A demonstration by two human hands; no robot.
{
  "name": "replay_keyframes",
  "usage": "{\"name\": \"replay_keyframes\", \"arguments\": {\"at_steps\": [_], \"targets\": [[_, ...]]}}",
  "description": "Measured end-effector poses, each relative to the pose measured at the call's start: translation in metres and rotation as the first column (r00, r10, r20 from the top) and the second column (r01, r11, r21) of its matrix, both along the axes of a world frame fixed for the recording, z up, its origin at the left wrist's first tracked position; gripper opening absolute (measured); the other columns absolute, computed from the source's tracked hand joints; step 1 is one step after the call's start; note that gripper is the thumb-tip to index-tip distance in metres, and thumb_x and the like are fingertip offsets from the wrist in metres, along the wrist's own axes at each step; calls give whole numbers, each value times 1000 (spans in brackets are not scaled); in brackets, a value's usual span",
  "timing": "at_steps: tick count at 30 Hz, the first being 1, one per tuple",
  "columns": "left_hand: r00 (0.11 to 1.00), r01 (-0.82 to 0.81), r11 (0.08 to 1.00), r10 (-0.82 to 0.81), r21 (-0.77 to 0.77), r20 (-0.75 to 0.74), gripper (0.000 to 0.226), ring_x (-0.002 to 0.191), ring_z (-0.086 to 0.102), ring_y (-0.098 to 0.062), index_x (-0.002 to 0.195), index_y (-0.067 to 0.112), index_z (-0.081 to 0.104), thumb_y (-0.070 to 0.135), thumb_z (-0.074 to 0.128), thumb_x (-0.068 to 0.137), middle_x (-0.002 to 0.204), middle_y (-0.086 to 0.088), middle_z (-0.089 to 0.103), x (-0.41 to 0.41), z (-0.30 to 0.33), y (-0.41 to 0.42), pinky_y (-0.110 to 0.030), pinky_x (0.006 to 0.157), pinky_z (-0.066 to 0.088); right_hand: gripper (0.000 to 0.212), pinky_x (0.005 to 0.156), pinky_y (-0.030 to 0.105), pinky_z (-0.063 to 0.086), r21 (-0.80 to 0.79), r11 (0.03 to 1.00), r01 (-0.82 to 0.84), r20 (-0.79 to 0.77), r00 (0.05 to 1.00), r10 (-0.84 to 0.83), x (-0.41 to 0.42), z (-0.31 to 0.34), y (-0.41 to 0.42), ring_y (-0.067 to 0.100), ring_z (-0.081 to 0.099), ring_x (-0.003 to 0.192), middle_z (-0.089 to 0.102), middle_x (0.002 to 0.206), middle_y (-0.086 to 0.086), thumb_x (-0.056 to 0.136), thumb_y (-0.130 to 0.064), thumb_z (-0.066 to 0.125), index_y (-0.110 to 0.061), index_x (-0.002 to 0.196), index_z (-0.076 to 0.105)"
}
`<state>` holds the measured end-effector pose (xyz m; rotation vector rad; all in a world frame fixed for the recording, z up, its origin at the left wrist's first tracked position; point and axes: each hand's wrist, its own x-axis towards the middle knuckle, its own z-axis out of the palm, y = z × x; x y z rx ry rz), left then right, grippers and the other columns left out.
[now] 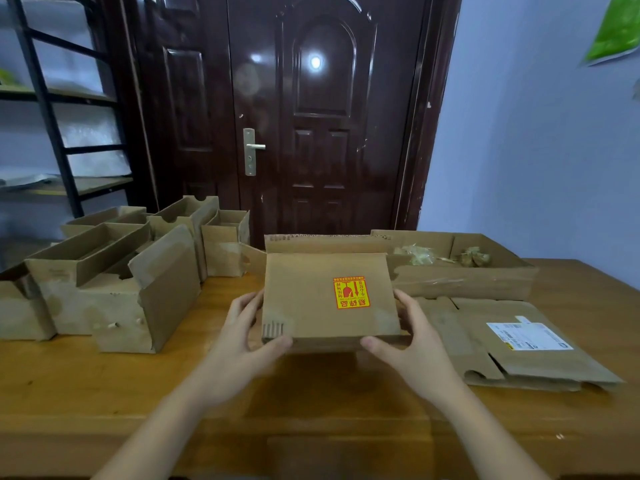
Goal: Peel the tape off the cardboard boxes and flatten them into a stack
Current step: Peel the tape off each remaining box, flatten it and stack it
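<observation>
A flat brown cardboard box [311, 299] with a red and yellow fragile sticker [351, 292] is held just above the wooden table [104, 382] in the middle of the view. My left hand [242, 337] grips its left side, thumb on the near edge. My right hand [412, 341] grips the right side the same way. A back flap of the box stands open. To the right lies a flattened box [485, 344] with a white shipping label [529, 336].
Several open cardboard boxes [114, 271] with worn tape crowd the table's left side. A wide open box [460, 268] at the back right holds crumpled tape. A dark door [311, 116] stands behind the table, a metal shelf [52, 133] to the left.
</observation>
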<state>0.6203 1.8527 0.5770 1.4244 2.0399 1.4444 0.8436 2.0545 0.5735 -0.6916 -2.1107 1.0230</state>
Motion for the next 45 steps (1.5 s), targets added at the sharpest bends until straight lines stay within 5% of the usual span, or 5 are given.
{"name": "replay_keyframes", "arguments": {"at_steps": [11, 18, 34, 39, 45], "targets": [[987, -53, 993, 36, 103, 154, 94, 124, 51, 10, 156, 51, 20, 88, 55, 77, 135, 42, 49, 18, -24, 17, -38, 105, 52, 58, 74, -1, 45, -76, 997, 12, -35, 999, -15, 3, -14, -2, -26, 47, 110, 48, 116, -55, 70, -85, 62, -88, 116, 28], [991, -32, 996, 20, 85, 134, 68, 122, 49, 13, 149, 57, 27, 75, 52, 89, 130, 42, 49, 15, 2, 20, -12, 83, 50, 80, 82, 14, 49, -27, 1000, 8, -44, 999, -10, -4, 6, 2, -17, 48, 115, 45, 130, -30, 71, -91, 52, -59, 143, 38], [961, -203, 926, 127, -318, -244, 74, 95, 62, -7, 137, 32, 57, 81, 32, 88, 113, 12, 63, -14, 42, 45, -28, 75, 54, 95, 97, 31, 54, -98, 994, -57, 213, 974, 77, 11, 38, 14, -3, 57, 122, 58, 137, -28, 64, -99, 48, -51, 145, 42], [970, 11, 1000, -4, -28, 243, 46, 119, 59, -9, 136, 47, 48, 69, 49, 95, 136, 13, 54, -9, 3, 51, -27, 92, 51, 114, 102, 41, 53, -212, 976, -43, 259, 961, 99, 4, 16, 27, 14, 46, 138, 43, 156, -17, 56, -103, 50, -50, 155, 27], [986, 87, 980, -110, 178, 128, 34, 131, 45, 5, 115, 46, 69, 63, 49, 93, 134, 25, 51, -15, -7, 51, -15, 97, 41, 75, 82, 25, 52, -335, 937, -97, 175, 971, 163, -6, 20, 40, 9, 46, 131, 42, 152, -18, 56, -97, 62, -83, 122, 30]]}}
